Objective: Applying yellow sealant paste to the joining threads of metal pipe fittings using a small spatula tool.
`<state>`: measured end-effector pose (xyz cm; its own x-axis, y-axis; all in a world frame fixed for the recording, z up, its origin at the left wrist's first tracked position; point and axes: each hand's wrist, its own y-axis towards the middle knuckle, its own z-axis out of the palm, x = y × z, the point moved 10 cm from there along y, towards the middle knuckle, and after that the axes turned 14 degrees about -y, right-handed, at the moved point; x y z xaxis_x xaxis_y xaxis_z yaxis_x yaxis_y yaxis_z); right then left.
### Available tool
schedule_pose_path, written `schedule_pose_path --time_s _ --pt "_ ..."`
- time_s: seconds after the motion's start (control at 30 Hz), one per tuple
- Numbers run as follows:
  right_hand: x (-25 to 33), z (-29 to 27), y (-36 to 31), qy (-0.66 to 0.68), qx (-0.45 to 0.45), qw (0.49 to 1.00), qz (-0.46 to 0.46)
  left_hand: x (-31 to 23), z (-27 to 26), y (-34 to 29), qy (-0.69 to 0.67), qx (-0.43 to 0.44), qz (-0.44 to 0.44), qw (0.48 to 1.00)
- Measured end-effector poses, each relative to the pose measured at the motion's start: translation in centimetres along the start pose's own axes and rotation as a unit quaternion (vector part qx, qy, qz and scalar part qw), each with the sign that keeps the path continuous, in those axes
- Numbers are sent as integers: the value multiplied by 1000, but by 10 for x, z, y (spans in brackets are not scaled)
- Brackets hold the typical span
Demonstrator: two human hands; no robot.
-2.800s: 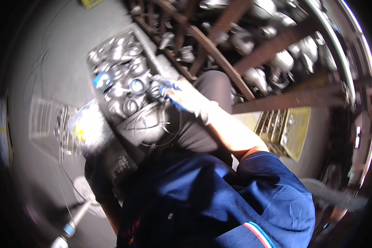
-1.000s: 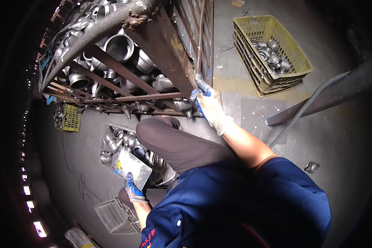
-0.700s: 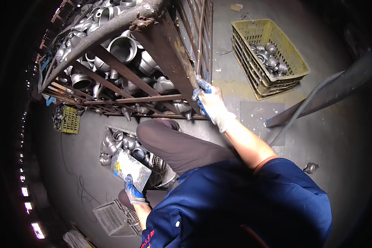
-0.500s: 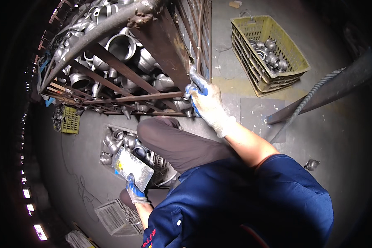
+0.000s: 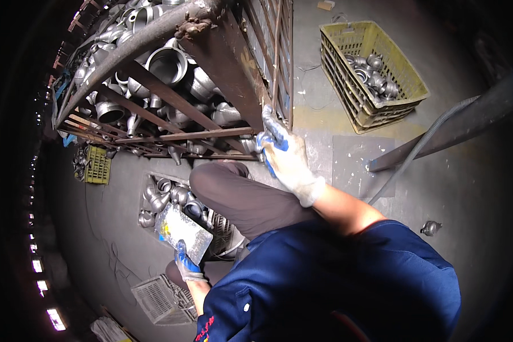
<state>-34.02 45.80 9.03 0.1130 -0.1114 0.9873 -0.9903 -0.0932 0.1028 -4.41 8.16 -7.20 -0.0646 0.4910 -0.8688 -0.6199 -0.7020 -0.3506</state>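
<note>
My left hand [image 5: 188, 263], in a blue and white glove, grips the near edge of a flat, scuffed grey-white plate [image 5: 186, 235] with yellow and blue patches, its thumb on top. The plate lies tilted over a crate of grey metal pipe fittings [image 5: 159, 199] and hides part of them. My gloved right hand [image 5: 288, 154] is raised beside the corner post of a rusty metal cage [image 5: 225, 62]. One finger stretches up toward the post, the others stand partly apart, and I see nothing held. Whether the fingertip touches the post is unclear.
Many metal fittings [image 5: 167, 65] fill the cage. A yellow plastic crate [image 5: 376, 105] with several fittings stands at far right. A slanted beam [image 5: 439, 139] and grey hose [image 5: 433, 128] rise at right. A single fitting [image 5: 431, 228] lies on the floor. A white basket [image 5: 159, 299] sits lower left.
My right hand has drawn slightly down, away from the cage post. My left hand and the plate have hardly moved.
</note>
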Motion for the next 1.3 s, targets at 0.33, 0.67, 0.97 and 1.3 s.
schedule_pose_path --time_s 0.33,0.67,0.97,1.3 --pt "-7 -4 7 124 30 985 120 1 0 3 -9 9 -5 1000" --pt "4 -10 9 56 47 996 55 -3 16 -11 5 3 -4 1000" --pt "-43 0 8 133 28 982 134 1 4 -2 14 2 -1 1000" --pt "-53 0 -13 126 32 975 180 -4 17 -10 19 -3 8 1000"
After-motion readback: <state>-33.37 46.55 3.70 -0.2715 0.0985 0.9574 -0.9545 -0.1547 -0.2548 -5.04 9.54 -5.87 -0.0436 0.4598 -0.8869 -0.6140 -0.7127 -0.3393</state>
